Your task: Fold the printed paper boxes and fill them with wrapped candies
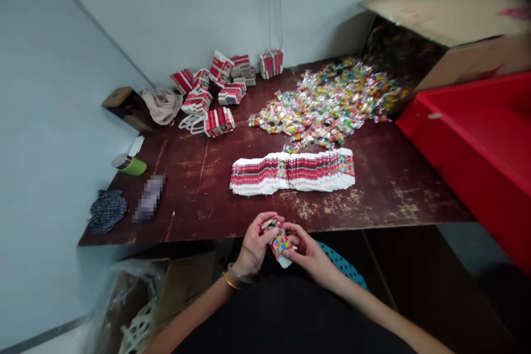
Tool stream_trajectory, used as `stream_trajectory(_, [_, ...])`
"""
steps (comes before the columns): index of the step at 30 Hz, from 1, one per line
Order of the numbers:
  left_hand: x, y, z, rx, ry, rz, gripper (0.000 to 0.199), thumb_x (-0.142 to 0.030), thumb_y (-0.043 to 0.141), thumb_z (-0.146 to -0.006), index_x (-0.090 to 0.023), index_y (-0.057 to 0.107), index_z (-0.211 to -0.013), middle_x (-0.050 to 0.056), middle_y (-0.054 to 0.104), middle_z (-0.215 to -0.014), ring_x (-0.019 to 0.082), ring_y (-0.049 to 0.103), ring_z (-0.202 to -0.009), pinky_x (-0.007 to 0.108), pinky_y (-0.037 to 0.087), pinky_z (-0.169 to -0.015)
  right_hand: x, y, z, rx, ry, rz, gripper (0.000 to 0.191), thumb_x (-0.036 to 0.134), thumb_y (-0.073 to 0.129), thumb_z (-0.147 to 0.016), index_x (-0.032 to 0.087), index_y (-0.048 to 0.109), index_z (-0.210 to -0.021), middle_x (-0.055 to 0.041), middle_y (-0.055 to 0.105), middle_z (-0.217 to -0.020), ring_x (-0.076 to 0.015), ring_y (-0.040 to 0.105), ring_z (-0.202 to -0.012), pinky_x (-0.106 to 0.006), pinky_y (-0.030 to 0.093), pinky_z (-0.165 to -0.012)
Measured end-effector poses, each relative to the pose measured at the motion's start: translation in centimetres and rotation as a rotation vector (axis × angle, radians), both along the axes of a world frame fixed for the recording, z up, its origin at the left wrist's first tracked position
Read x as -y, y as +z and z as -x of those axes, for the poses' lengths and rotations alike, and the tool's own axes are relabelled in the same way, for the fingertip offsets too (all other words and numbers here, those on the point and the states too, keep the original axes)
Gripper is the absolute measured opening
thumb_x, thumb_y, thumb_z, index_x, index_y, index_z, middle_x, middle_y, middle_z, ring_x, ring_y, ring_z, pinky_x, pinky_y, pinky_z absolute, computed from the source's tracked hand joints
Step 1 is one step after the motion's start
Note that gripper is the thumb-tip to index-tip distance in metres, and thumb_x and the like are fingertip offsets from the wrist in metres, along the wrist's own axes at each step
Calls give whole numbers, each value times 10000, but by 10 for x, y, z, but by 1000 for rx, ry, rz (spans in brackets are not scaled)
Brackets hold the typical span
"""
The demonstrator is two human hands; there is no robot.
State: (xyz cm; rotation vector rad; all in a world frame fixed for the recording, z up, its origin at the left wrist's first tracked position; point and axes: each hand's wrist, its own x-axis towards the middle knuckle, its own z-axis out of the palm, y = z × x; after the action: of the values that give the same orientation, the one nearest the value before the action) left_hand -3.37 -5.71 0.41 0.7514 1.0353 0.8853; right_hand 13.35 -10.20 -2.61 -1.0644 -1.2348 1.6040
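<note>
Near the table's front edge, a small red printed card box with colourful dots and a white end is held between both hands. My left hand grips its upper left side, thumb across the front. My right hand pinches its right side with closed fingers. Just beyond them on the table lies a long row of overlapping flat red-and-white boxes. Behind that row spreads a heap of wrapped colourful candies.
Bundles of red-and-white boxes sit at the back left of the brown table. A green cup and a dark cloth are at the left. A red bin and an open carton stand right.
</note>
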Motion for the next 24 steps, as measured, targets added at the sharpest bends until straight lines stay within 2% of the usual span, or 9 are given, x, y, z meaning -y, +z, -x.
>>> stream_trajectory(2, [-14, 2, 6, -128, -90, -78, 356, -264, 744, -727, -183, 582, -1033, 22, 653, -929, 154, 607, -848, 271, 464, -791, -16, 4, -13, 98, 63, -53, 439, 347, 629, -867, 238, 524, -1279, -60, 672, -1088, -199, 638, -996, -333, 513, -878])
stream_trajectory(5, [-30, 2, 12, -207, -540, -66, 385, -273, 805, -662, -152, 616, -974, 8, 654, -835, 142, 605, -771, 254, 445, -737, -67, 19, -56, 332, 181, -201, 323, 338, 611, -876, 230, 635, -1180, -45, 689, -1079, -193, 634, -977, -328, 502, -883])
stream_trajectory(7, [-33, -1, 5, -154, -748, 15, 395, -300, 820, -642, -138, 614, -939, 31, 674, -857, 152, 626, -764, 265, 454, -731, -117, 26, -91, 524, 100, -259, 257, 343, 576, -892, 226, 688, -1092, -41, 709, -1009, -193, 639, -915, -322, 510, -833])
stream_trajectory(9, [-34, -7, -9, -69, -767, 101, 440, -350, 803, -663, -146, 578, -981, 55, 683, -880, 168, 650, -739, 279, 482, -682, -171, 29, -125, 736, -149, -263, 224, 282, 541, -901, 204, 704, -1032, -73, 705, -1015, -211, 620, -934, -336, 488, -848])
stream_trajectory(13, [-41, -16, -43, 91, -600, 132, 566, -415, 727, -741, -166, 466, -1176, 120, 684, -931, 245, 686, -815, 293, 537, -578, -244, 32, -173, 863, -397, -273, 229, 166, 551, -846, 120, 672, -1035, -167, 657, -1095, -263, 564, -1026, -387, 422, -915])
stream_trajectory(15, [-49, -18, -52, 117, -462, 102, 566, -412, 704, -760, -174, 446, -1205, 140, 669, -1009, 261, 684, -874, 282, 549, -560, -250, 33, -176, 871, -451, -290, 239, 206, 506, -879, 103, 644, -1046, -174, 657, -1046, -262, 570, -978, -385, 437, -868])
stream_trajectory(18, [-61, -20, -51, 80, -317, 80, 583, -385, 690, -770, -188, 431, -1253, 140, 629, -1105, 251, 679, -888, 268, 558, -543, -221, 30, -152, 818, -364, -322, 264, 341, 476, -923, 140, 629, -998, -95, 669, -884, -206, 591, -805, -314, 473, -728])
stream_trajectory(21, [-64, -21, -45, -14, -356, 48, 634, -299, 692, -757, -204, 419, -1322, 118, 606, -1111, 224, 661, -877, 260, 564, -555, -172, 25, -114, 645, -47, -378, 249, 430, 606, -857, 186, 627, -904, -16, 651, -781, -155, 577, -691, -251, 462, -629])
stream_trajectory(24, [-59, -20, -44, -59, -478, 30, 655, -212, 676, -736, -226, 434, -1344, 96, 586, -1105, 206, 636, -883, 239, 552, -557, -140, 27, -90, 506, -31, -394, 244, 416, 654, -829, 194, 588, -906, 4, 612, -739, -140, 542, -656, -243, 435, -598])
